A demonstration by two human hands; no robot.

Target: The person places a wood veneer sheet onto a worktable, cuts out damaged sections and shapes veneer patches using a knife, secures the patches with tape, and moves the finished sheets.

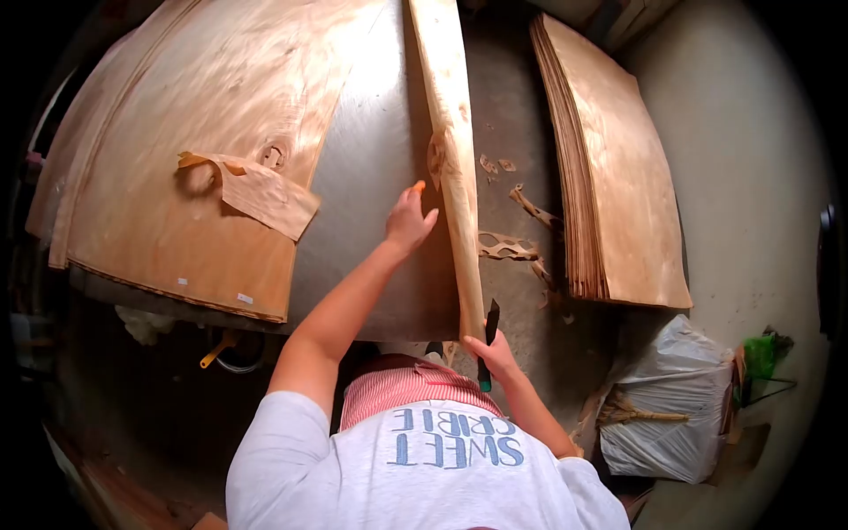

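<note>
My left hand (411, 223) is over the metal tabletop, fingers apart and holding nothing I can see. Something orange covers or sits at one fingertip; I cannot tell which. Just right of it, a curled veneer sheet (461, 194) stands along the table's right side, its edge bent up. My right hand (496, 352) grips a dark knife (491, 322) with a green end, blade pointing away from me. Its thumb touches the near end of that curled sheet. Left of my left hand, a torn veneer scrap (269, 196) lies on a wide veneer stack (194, 106).
The metal tabletop (362, 177) lies between stack and curled sheet. Another veneer stack (618, 168) stands at right by the wall. Veneer offcuts (508, 246) litter the floor. A white plastic-wrapped bundle (667, 397) is at lower right, and a yellow handle (218, 349) shows below the table.
</note>
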